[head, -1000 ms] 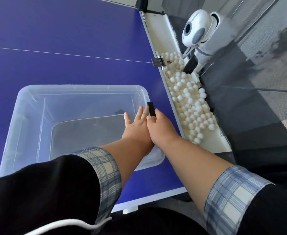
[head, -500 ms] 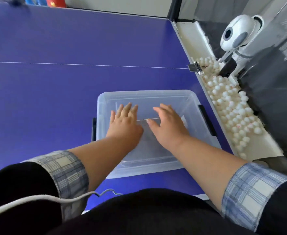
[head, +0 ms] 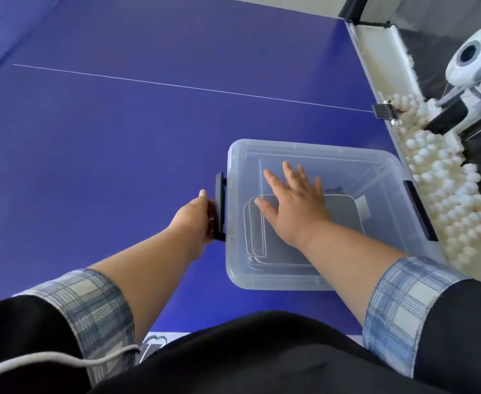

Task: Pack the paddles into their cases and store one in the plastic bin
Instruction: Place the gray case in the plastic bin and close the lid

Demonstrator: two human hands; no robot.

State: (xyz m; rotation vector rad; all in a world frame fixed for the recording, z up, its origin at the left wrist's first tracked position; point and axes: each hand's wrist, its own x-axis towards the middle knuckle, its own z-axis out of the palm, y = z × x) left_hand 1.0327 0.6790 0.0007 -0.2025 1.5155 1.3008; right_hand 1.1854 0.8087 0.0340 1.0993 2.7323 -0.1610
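A clear plastic bin [head: 375, 268] with its lid on stands on the blue table near the right edge. Through the lid I see a grey paddle case [head: 344, 214] lying flat inside. My right hand [head: 293, 203] rests flat on the lid, fingers spread. My left hand [head: 196, 220] is at the bin's left side, its fingers closed around the black latch [head: 220, 206]. A second black latch [head: 419, 211] sits on the right side, untouched.
A white trough [head: 390, 52] runs along the blue table's [head: 119, 137] right edge, holding several white balls [head: 447, 177]. A white ball-machine head [head: 478, 61] stands above it at the far right. A white line crosses the table behind the bin.
My left hand has slid off the lid to the left latch and closed on it. My right hand stays flat on the lid. The view has shifted, so the bin appears farther right.
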